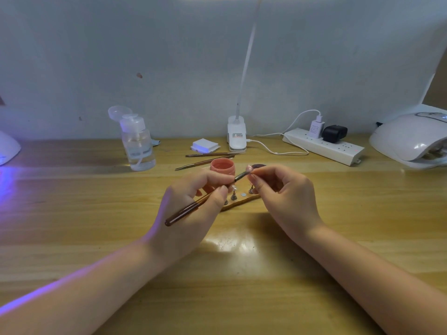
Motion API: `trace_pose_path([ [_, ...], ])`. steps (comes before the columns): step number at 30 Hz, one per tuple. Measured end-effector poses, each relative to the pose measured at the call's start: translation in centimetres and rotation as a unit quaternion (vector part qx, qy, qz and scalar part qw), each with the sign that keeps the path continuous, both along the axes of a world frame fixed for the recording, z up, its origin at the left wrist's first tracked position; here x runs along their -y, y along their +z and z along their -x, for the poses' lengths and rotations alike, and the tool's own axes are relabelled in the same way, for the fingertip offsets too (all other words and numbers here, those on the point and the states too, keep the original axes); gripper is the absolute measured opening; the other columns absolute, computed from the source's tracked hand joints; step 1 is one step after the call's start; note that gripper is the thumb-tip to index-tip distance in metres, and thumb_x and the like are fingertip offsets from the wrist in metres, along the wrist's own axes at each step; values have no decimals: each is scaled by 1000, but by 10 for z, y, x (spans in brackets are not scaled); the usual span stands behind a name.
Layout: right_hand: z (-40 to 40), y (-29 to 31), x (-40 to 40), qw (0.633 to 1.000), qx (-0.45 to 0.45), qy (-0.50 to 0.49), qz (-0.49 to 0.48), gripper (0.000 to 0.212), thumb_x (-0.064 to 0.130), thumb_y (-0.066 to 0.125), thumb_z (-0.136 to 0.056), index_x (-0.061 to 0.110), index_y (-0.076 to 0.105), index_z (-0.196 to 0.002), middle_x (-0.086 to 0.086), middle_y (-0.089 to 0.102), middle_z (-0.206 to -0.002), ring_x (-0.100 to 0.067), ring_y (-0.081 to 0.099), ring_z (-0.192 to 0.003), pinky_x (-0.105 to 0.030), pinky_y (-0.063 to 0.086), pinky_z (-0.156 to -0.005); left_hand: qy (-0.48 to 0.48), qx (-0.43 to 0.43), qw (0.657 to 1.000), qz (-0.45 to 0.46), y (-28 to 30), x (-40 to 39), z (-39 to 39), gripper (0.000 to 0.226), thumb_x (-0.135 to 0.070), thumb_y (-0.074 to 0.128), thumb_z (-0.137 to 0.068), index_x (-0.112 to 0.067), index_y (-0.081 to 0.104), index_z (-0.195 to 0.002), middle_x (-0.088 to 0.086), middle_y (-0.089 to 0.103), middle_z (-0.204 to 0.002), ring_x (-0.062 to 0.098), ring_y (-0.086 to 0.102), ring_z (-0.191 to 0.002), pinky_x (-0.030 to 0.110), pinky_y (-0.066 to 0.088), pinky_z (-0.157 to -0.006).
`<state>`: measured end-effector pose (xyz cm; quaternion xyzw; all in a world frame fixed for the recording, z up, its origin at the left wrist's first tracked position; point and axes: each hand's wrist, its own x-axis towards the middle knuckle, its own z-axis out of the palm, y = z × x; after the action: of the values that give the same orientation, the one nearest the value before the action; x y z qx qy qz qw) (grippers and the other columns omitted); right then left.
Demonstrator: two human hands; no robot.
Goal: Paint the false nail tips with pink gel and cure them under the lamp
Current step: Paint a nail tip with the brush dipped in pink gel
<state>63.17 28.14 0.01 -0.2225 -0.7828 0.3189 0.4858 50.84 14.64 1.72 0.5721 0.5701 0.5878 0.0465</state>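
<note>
**Brush meeting a pink nail tip above the wooden stand**

At the far left edge, a white domed lamp (7,148) is casting violet light across the pale wooden table (72,213). Further right, a clear plastic pump bottle (139,143) with its flip cap open is standing near the wall.

The left hand (193,209) is gripping a slim dark brown nail brush (188,209), fingers curled round the handle, with the handle end pointing near and left and the bristle end pointing far and right. Just behind this hand, an open round pot of pink gel (222,166) is sitting on the table, and two thin metal-and-wood tools (208,158) are lying beyond it, near a small stack of white pads (205,145) and a white clip-on desk lamp (237,136) with a long bending neck.

The brush tip is touching a small pink false nail tip (249,169), which the right hand (287,199) is pinching by its holder between thumb and forefinger, raised above the table. Below and between the hands, a narrow wooden stand (242,201) is carrying small metal pegs, one with a clear nail tip (233,189) on it.

To the right, a white power strip (324,146) with a white charger and a black plug is lying along the wall. At the far right, a large white curing lamp (411,139) is sitting with its opening facing near.
</note>
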Motion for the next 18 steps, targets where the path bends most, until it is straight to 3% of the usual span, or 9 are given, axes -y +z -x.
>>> trace_pose_path([
  [2, 0, 0, 0, 1000, -3, 2, 8, 10, 10, 71, -84, 8, 73, -94, -4, 72, -76, -12, 69, -68, -39, 57, -69, -6, -1, 1000, -8, 0, 2, 1, 16, -22, 58, -83, -13, 70, -90, -4, 72, -83, 7, 64, -82, 12, 43, -72],
  [7, 0, -1, -1, 1000, -9, 13, 17, 8, 9, 71, -85, 11, 72, -92, -3, 72, -74, -12, 69, -67, -41, 58, -69, 18, 29, 999, -15, 0, 1, -1, 16, -18, 56, -88, -22, 69, -97, -13, 73, -91, 3, 65, -87, 9, 44, -74],
  [10, 1, -2, -1, 1000, -8, 22, 18, 8, 8, 71, -85, 11, 72, -92, -3, 72, -75, -12, 70, -68, -42, 58, -69, 5, 20, 1000, -3, 0, 0, 0, 16, -19, 58, -86, -18, 70, -98, -7, 73, -90, 5, 65, -84, 10, 44, -71],
  [14, 1, -2, -1, 999, -9, 31, 24, 9, 8, 71, -85, 11, 72, -94, -2, 72, -77, -11, 70, -69, -40, 59, -69, -15, 59, 998, -21, -1, 1, 0, 17, -24, 56, -84, -16, 68, -93, -3, 73, -86, 12, 67, -85, 22, 51, -75],
  [18, 1, -2, -1, 999, -10, 33, 24, 8, 9, 71, -85, 11, 72, -92, -3, 72, -78, -11, 70, -69, -40, 58, -68, -15, 97, 995, -6, -2, -2, 0, 18, -19, 54, -88, -17, 68, -100, -2, 74, -92, 11, 68, -94, 20, 50, -80],
])
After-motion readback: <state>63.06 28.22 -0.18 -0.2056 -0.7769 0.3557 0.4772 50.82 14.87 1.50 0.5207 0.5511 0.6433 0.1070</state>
